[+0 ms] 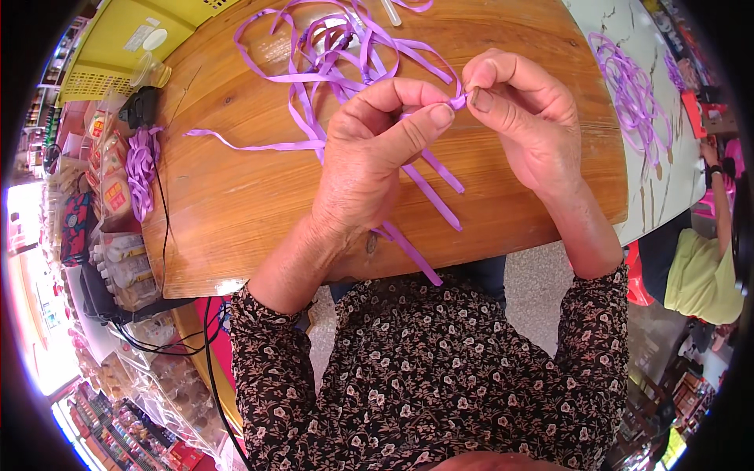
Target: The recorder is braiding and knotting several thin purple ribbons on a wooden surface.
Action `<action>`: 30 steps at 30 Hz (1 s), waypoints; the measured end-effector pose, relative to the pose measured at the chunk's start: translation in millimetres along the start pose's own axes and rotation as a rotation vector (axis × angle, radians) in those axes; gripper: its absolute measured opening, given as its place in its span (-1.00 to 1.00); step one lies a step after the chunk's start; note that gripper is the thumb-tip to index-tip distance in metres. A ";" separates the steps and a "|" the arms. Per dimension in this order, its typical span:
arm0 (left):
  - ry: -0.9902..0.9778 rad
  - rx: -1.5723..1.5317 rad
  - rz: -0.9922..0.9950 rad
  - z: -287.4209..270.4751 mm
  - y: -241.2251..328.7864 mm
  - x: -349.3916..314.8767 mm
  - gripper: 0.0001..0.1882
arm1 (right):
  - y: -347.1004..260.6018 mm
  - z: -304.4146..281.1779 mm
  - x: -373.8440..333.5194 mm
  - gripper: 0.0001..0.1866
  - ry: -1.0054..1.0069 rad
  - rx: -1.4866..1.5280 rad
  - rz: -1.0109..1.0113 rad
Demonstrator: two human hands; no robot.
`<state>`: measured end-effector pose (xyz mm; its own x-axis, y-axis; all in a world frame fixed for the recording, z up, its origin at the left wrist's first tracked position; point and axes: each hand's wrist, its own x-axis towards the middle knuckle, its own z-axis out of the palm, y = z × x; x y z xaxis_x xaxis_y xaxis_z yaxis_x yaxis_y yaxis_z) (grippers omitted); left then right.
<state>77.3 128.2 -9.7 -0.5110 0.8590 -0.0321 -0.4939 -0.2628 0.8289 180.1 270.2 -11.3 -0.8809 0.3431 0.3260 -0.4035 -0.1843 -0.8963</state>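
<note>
Above the wooden table, my left hand pinches a purple ribbon between thumb and forefinger. My right hand meets it fingertip to fingertip and pinches the same ribbon at a small twisted or knotted spot. Whether that spot is a finished knot I cannot make out. Several ribbon ends hang below my left hand, one reaching past the table's near edge. Behind my hands lies a loose tangle of purple ribbon with some darker purple knots or beads in it. One strand stretches out to the left across the wood.
The wooden table has a yellow plastic crate and a bundle of purple ribbon on its left. More ribbon lies on a white marbled table at right. Another person in a yellow-green top sits there. Black cables hang at lower left.
</note>
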 end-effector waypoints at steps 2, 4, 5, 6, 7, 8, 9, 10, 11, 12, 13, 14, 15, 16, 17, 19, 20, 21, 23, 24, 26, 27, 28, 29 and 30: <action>0.017 0.037 -0.009 -0.6 0.4 0.1 -0.90 | 0.0 0.1 -0.4 -0.85 0.013 0.012 0.010; 0.017 0.023 -0.014 -1.3 0.0 0.8 -0.90 | 0.1 -0.2 -0.7 -0.85 0.027 0.023 0.021; 0.017 0.010 -0.019 -2.0 -0.4 1.2 -0.91 | 0.8 -1.0 -0.5 -0.84 0.025 0.020 0.021; 0.017 0.010 -0.018 -2.6 -0.7 1.3 -0.91 | 1.3 -1.3 -0.3 -0.84 0.024 0.018 0.021; 0.019 0.003 -0.023 -3.3 -1.0 1.4 -0.92 | 1.1 -0.7 -0.1 -0.84 0.023 0.018 0.021; 0.021 -0.004 -0.026 -3.6 -0.9 1.4 -0.93 | 0.1 0.5 0.3 -0.85 0.024 -0.004 0.019; 0.022 -0.004 -0.026 -3.6 -0.7 1.6 -0.93 | -0.4 1.2 0.6 -0.85 0.025 -0.026 0.016; 0.026 -0.003 -0.029 -3.3 -0.6 1.9 -0.93 | -0.4 0.7 0.8 -0.85 0.024 -0.026 0.017; 0.030 -0.002 -0.033 -3.1 -0.6 2.0 -0.93 | -0.5 -0.6 0.6 -0.85 0.022 -0.057 0.007; 0.030 -0.002 -0.033 -3.3 -0.8 2.0 -0.93 | -0.6 -1.3 0.5 -0.86 0.020 -0.088 -0.002; 0.023 -0.008 -0.035 -3.8 -1.1 2.0 -0.93 | -0.9 -0.8 0.3 -0.86 0.021 -0.089 -0.002; 0.015 -0.013 -0.036 -4.4 -1.2 2.0 -0.94 | -1.4 0.4 0.6 -0.87 0.014 -0.122 -0.014; 0.015 -0.013 -0.036 -5.0 -1.4 2.3 -0.94 | -2.0 1.1 1.0 -0.88 0.006 -0.155 -0.027; 0.017 -0.018 -0.038 -5.6 -1.8 2.6 -0.94 | -2.8 0.9 1.2 -0.88 0.007 -0.155 -0.027; 0.020 -0.022 -0.040 -6.1 -2.1 2.8 -0.94 | -3.2 0.4 1.3 -0.86 0.007 -0.203 -0.063; 0.027 -0.021 -0.042 -5.6 -1.8 3.1 -0.94 | -5.9 -0.9 3.3 -0.84 0.007 -0.250 -0.098; 0.032 -0.020 -0.045 -4.8 -1.7 3.4 -0.94 | -9.3 -2.2 6.2 -0.80 -0.023 -0.534 -0.266; 0.032 -0.020 -0.046 -4.8 -1.5 3.4 -0.94 | -12.4 -3.1 8.6 -0.75 -0.054 -0.818 -0.435; 0.035 0.018 -0.057 -5.4 -0.7 3.2 -0.94 | -16.1 -1.4 12.8 -0.70 -0.109 -1.023 -0.561; 0.035 0.020 -0.058 -5.4 -1.1 3.4 -0.94 | -16.2 0.0 14.0 -0.65 -0.167 -1.227 -0.687; 0.041 0.084 -0.032 -5.4 -2.4 4.1 -0.93 | -12.5 2.5 13.2 -0.61 -0.180 -1.275 -0.710; 0.040 0.084 -0.034 -6.0 -1.9 4.6 -0.93 | -10.4 2.6 11.9 -0.58 -0.194 -1.324 -0.734; 0.038 0.114 -0.045 -7.5 -0.8 5.1 -0.94 | -8.3 0.1 10.3 -0.58 -0.193 -1.325 -0.733; 0.035 0.143 -0.056 -8.2 -0.1 6.0 -0.94 | -6.0 -4.2 9.1 -0.60 -0.208 -1.362 -0.739; 0.035 0.144 -0.057 -7.4 -0.3 6.7 -0.94 | -5.0 -6.6 8.4 -0.62 -0.222 -1.400 -0.745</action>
<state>68.8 130.8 -14.3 -0.5102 0.8544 -0.0984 -0.4180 -0.1463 0.8966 176.3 280.1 -6.1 -0.6680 -0.1911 0.7192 -0.3157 0.9480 -0.0413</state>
